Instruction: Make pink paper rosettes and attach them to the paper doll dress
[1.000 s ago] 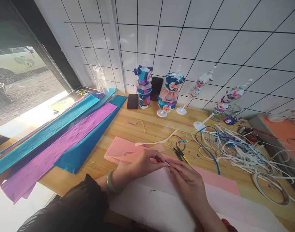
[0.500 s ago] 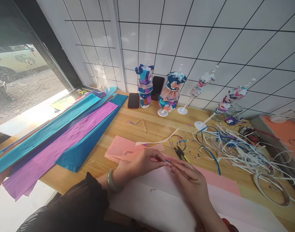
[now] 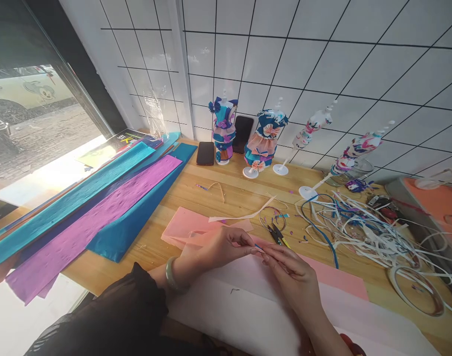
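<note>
Between the fingertips of both hands runs a thin blue-and-pale strip (image 3: 260,248), too small to make out further. My left hand (image 3: 226,246), with a pale bangle at the wrist, pinches its left end. Its right end is pinched in my right hand (image 3: 292,271). Both hands hover over a large white sheet (image 3: 233,316) and pink paper (image 3: 187,225). Just beyond my right fingers lie black-and-yellow snips (image 3: 278,234), touching a small wire ring (image 3: 262,216).
Small dressed mannequins (image 3: 224,131) on white stands line the tiled wall, near two phones (image 3: 205,154). Tangled white and blue strips (image 3: 359,232) fill the right side, with a roll of tape (image 3: 398,291). Purple crepe paper (image 3: 111,212) and blue sheets (image 3: 133,227) lie left.
The fingertips have shifted slightly, and more of the strip's pale part shows between them. The view has moved a little; the other things stay in place.
</note>
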Demonstrator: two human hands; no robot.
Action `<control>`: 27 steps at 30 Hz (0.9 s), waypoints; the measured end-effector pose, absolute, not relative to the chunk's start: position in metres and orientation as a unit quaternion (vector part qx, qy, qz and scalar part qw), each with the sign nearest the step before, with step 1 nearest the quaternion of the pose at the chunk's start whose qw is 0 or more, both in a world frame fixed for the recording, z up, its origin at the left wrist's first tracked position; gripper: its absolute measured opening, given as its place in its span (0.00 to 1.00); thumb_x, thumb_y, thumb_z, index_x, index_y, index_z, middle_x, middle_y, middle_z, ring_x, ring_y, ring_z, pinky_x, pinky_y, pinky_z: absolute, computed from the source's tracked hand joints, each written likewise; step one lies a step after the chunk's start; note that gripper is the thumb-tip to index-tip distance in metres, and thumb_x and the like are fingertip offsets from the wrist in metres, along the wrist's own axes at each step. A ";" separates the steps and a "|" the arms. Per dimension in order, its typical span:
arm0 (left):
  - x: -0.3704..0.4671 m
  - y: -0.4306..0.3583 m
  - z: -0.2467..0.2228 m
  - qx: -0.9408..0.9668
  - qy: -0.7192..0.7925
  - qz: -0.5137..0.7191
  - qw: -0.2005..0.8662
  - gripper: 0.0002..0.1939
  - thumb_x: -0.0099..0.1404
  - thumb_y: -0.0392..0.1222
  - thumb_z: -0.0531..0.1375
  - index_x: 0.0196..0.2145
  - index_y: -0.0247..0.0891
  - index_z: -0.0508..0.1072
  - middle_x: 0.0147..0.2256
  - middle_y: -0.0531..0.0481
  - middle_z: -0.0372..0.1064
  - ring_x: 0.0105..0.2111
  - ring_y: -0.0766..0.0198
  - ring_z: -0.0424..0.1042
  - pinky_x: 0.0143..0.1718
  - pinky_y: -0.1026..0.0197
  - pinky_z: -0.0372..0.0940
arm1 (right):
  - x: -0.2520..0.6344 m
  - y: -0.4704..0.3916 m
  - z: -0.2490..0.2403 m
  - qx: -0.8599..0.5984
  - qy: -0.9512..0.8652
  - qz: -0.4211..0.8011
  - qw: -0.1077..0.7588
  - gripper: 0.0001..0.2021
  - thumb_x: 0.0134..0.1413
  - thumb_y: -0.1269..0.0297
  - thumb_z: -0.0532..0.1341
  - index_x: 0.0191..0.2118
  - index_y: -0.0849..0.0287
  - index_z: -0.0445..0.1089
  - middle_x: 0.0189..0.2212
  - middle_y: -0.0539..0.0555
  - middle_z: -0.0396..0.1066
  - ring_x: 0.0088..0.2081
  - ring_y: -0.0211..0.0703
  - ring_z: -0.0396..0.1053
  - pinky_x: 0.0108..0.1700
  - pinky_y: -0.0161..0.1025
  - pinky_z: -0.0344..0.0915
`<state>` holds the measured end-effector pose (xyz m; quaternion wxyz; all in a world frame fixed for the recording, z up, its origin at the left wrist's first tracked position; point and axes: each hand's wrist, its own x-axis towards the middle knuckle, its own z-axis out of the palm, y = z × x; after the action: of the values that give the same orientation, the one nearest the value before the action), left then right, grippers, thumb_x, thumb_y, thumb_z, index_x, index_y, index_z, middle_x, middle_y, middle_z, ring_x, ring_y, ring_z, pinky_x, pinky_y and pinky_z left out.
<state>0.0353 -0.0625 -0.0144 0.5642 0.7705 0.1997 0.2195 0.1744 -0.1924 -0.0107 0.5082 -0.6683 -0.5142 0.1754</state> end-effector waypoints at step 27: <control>0.036 -0.063 -0.010 0.794 0.186 0.193 0.545 0.09 0.60 0.42 0.56 0.30 0.35 0.72 0.31 0.49 0.71 0.32 0.68 0.68 0.34 0.67 0.63 | 0.172 -0.189 -0.015 -0.699 -0.501 0.213 0.462 0.12 0.49 0.61 0.62 0.41 0.56 0.74 0.39 0.57 0.74 0.35 0.44 0.72 0.37 0.41 0.70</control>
<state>0.0357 -0.0633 -0.0098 0.5452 0.7942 0.1862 0.1933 0.1723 -0.1893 -0.0145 0.4625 -0.6994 -0.5014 0.2134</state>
